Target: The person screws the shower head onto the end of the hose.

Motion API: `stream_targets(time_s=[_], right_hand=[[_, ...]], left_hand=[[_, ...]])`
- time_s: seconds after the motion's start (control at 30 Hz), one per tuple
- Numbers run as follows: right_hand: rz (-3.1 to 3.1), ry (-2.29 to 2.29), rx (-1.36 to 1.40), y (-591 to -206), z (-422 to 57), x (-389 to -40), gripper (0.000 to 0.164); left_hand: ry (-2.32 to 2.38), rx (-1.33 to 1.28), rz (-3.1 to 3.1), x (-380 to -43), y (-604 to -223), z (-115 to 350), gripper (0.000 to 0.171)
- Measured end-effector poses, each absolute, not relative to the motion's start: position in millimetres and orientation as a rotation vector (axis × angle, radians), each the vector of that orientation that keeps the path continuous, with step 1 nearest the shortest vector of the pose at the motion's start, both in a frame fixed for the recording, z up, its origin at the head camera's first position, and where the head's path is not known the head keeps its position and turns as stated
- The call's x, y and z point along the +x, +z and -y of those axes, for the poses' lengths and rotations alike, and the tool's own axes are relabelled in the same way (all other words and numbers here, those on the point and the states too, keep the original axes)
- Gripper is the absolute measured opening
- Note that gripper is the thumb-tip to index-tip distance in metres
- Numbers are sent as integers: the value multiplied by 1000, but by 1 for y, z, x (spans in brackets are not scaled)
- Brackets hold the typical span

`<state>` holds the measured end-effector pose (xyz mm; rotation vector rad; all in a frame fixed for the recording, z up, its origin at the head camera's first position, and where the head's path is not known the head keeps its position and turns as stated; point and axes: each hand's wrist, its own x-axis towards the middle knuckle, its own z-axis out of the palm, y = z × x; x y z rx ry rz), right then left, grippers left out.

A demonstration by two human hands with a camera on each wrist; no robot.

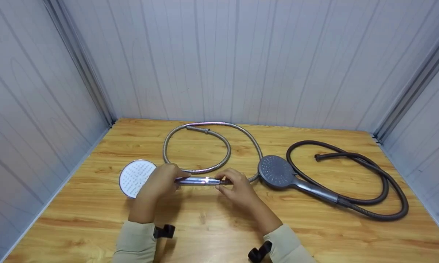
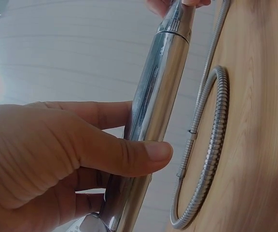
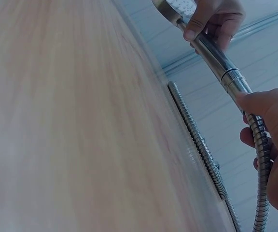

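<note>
A chrome shower head (image 1: 137,178) with a white spray face is held above the table, its face turned up. My left hand (image 1: 161,181) grips its handle (image 2: 154,96), thumb across the near side and fingers behind. At the handle's end, my right hand (image 1: 237,186) pinches the connector where the silver metal hose (image 3: 261,169) meets the handle. In the right wrist view the hose hangs down from that joint past my palm. Whether the joint's thread is fully engaged is hidden by my fingers.
The silver hose's loop (image 1: 229,146) lies on the wooden table (image 1: 204,226) behind my hands. To the right lies a dark grey shower head (image 1: 276,171) with its dark hose (image 1: 387,186) coiled beside it. Panel walls (image 1: 219,58) stand at the back and both sides.
</note>
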<state>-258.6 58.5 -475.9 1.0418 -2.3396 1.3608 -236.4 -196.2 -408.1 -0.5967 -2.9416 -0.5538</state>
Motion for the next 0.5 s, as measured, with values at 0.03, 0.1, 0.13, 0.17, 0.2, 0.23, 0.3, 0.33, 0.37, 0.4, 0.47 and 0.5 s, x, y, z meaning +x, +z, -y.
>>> stream_targets(time_s=[0.03,0.1,0.13,0.17,0.2,0.23,0.3,0.33,0.37,0.4,0.47,0.5], right_hand=[[2342,1358,1041,-476,-59,-259,18],[2345,1346,1042,-477,-59,-259,17],[2346,1338,1043,-477,-59,-259,17],[2349,1331,1044,-477,-59,-260,17],[2349,1326,1045,-478,-59,-260,17],[2351,1325,1045,-478,-59,-260,17],[2356,1330,1043,-478,-59,-259,17],[2360,1333,1042,-478,-59,-259,17],[2366,1338,1040,-477,-59,-259,18],[2374,1342,1037,-477,-59,-259,18],[2389,1347,1030,-476,-60,-258,19],[2395,1348,1026,-476,-60,-258,19]], left_hand=[[-556,-595,2941,-236,-408,196,42],[-557,-598,2937,-236,-407,196,42],[-558,-600,2936,-236,-407,196,41],[-562,-598,2938,-235,-407,196,41],[-564,-595,2941,-235,-407,196,41],[-562,-593,2943,-235,-407,196,41],[-565,-585,2951,-235,-407,195,41],[-566,-579,2956,-235,-407,195,41],[-568,-572,2961,-235,-407,195,42],[-565,-570,2961,-235,-407,195,42],[-554,-589,2948,-235,-406,195,42],[-549,-595,2943,-235,-406,195,42]])
